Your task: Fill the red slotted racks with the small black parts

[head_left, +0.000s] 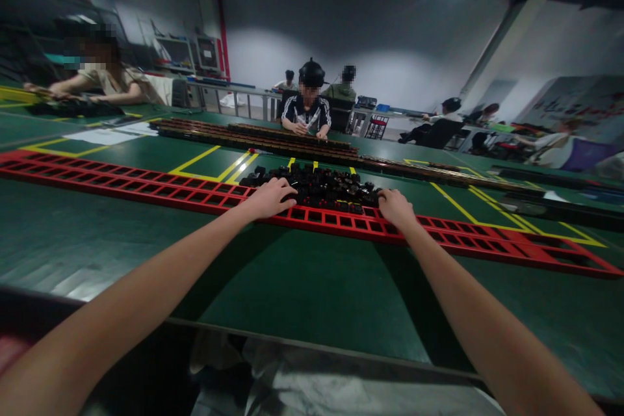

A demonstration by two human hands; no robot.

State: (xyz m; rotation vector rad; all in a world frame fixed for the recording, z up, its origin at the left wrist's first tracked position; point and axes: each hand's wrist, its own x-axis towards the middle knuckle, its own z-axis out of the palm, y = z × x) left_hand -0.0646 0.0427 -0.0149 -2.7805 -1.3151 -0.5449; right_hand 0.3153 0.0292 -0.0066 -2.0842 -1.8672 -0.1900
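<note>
Head view: left hand [270, 199] and right hand [396, 208] are sitting apart, bracketing a heap of small, blocky black parts [325, 186] lying along the far edge of a long red ladder-like frame [533, 251]. I'm judging the pieces light, stiff and prone to tumbling; pinching single ones by their sides is looking safest. Parts are blurring together from where I'm standing, masking some fingertips, so I can't tell whether either hand is gripping any.

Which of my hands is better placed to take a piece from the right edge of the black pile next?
Your right hand, most likely: its fingertips are at that edge of the black pile, while your left hand is at the pile's left side.
</note>
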